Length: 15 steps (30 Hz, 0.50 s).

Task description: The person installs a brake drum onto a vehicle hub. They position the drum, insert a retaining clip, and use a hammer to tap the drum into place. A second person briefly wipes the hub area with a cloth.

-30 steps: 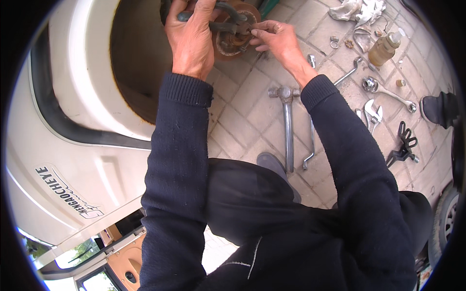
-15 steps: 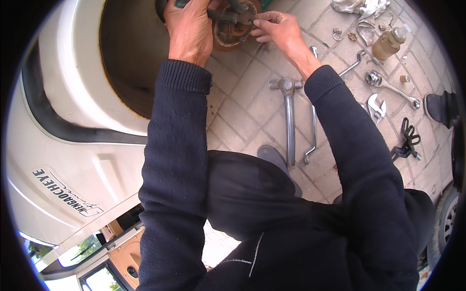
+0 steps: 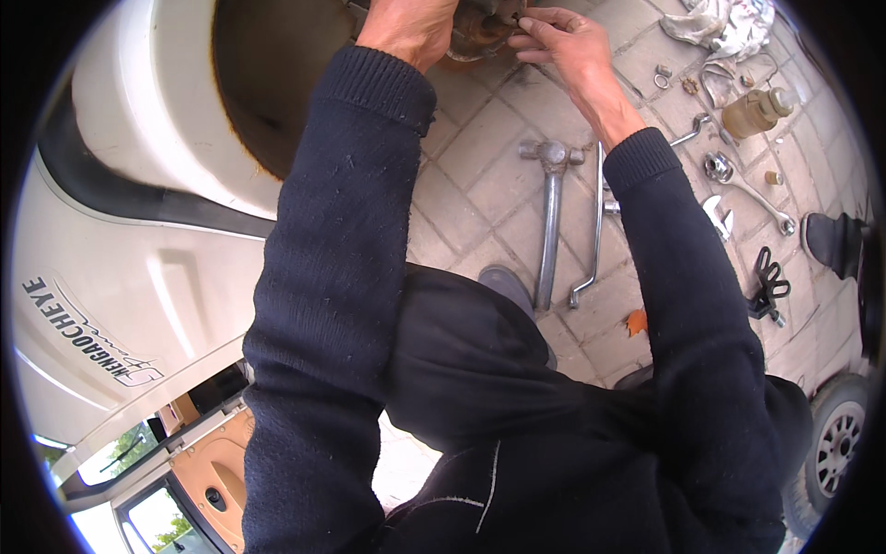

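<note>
At the top of the view, my left hand (image 3: 411, 26) reaches beside the wheel arch, its fingers cut off by the frame edge. My right hand (image 3: 568, 51) pinches thumb against fingers at the edge of a rusty round wheel hub (image 3: 483, 39). A small dark bit shows at the fingertips, too small to name. Most of the hub lies behind my left hand or outside the picture. On the paving below my right hand lie a hammer (image 3: 551, 226) and a long bent wrench (image 3: 591, 263), the latter partly behind my right forearm.
White vehicle bodywork (image 3: 175, 295) fills the left. Right of my arm lie a ratchet wrench (image 3: 749, 192), adjustable wrench (image 3: 719, 219), black slotted bracket-like tool (image 3: 768, 291), bottle of yellowish liquid (image 3: 752, 114) and crumpled rag (image 3: 729, 26). Another person's shoe (image 3: 831, 242) and a wheel (image 3: 835, 448) stand farther right.
The view has shifted, so both hands and the hub sit higher in it. The dark tool handles at my left hand have left the picture. My right hand keeps its pinch at the hub.
</note>
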Motion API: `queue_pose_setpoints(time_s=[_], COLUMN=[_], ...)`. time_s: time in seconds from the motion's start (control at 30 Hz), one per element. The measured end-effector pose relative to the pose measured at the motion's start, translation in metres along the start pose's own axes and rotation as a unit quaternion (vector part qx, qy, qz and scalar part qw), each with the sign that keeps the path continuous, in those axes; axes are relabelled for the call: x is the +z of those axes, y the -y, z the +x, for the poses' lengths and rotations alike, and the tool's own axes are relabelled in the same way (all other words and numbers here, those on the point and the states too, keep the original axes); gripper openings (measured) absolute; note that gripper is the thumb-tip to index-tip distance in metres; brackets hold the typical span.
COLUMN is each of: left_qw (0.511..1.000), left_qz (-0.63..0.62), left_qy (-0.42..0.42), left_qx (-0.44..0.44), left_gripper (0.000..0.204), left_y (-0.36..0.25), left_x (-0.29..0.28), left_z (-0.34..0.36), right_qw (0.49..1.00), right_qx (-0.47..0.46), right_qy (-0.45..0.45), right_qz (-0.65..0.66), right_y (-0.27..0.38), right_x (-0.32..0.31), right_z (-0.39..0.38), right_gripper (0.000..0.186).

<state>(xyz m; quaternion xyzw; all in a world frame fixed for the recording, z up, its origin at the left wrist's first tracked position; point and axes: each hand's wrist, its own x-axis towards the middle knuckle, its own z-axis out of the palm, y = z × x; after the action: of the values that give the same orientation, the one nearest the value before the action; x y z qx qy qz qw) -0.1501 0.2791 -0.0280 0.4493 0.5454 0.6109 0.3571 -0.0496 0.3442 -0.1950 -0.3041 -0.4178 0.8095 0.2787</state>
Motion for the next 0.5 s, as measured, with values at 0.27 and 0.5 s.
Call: queue_pose_setpoints(time_s=[0.27,0.5], left_qw=[0.998,0.998], left_qz=[0.049,0.024], left_qy=[-0.038,-0.002], left_qx=[0.015,0.054], left_gripper=[0.014,0.018], left_y=[0.017,0.007], left_x=[-0.007,-0.002], left_z=[0.015,0.012], right_qw=[0.999,0.998], right_qx=[-0.049,-0.064], right_qy=[-0.007,-0.002], right_qz=[0.020,-0.002], right_y=[-0.003,-0.004], right_x=[-0.001,-0.001], right_z=[0.006,0.005], right_gripper=[0.031,0.031])
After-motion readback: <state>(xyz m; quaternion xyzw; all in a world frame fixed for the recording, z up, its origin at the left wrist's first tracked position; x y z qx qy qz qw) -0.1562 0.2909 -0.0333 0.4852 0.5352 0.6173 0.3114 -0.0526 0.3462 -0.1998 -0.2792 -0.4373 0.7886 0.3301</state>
